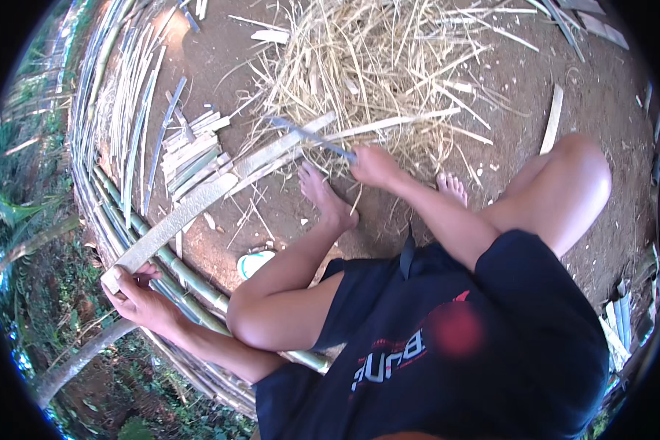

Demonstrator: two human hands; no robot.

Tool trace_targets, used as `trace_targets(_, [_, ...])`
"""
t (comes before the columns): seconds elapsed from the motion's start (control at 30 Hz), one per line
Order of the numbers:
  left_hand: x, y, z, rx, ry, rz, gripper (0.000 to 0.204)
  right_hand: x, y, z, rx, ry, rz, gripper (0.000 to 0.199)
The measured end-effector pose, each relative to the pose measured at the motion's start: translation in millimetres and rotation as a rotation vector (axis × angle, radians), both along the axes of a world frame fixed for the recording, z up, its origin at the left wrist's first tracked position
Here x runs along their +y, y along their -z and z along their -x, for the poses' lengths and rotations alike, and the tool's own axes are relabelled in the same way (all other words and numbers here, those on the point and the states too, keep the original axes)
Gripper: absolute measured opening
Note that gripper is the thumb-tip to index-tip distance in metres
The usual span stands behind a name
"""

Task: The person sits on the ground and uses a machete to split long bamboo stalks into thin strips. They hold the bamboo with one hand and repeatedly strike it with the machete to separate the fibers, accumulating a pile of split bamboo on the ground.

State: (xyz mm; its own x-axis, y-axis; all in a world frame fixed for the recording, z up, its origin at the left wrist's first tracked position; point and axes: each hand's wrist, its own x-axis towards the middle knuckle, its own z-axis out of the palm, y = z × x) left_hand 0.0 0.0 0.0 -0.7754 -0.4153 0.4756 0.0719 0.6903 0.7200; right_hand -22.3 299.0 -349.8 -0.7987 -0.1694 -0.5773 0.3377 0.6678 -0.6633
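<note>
My left hand (145,299) is closed on the near end of a long, flat bamboo strip (205,194), thumb on top. The strip slants up to the right, away from me, toward a heap of shavings. In my right hand (378,167) is the handle of a long-bladed knife (323,142). Its dark, narrow blade points up and left and crosses the strip near the far end. Whether the edge touches the strip, I cannot tell. Other thin bamboo pieces (396,123) lie close by at the edge of the heap.
A heap of pale shavings (374,66) spreads ahead of my bare feet. Left of it lies a stack of short bamboo slats (191,158). Bamboo poles (191,279) run along my left side, with plants beyond. A white round container (254,262) stands beside my left knee.
</note>
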Motion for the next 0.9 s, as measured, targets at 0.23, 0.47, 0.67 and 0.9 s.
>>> trace_targets(0.23, [-27, 8, 10, 0.064, -0.009, -0.055, 0.020, 38, 22, 21, -0.141, 0.091, -0.116, 0.022])
trace_targets(0.47, [-16, -1, 1, 0.155, -0.121, -0.067, 0.018, 38, 33, -19, -0.057, 0.120, -0.181, 0.023])
trace_targets(0.67, [-1, 2, 9, 0.155, -0.247, -0.178, 0.021, 45, 33, 3, -0.241, 0.163, 0.073, 0.020])
trace_targets(0.9, [-4, -12, 7, 0.178, 0.327, -0.547, 0.030, 4, -46, -3, -0.273, 0.325, 0.512, 0.027])
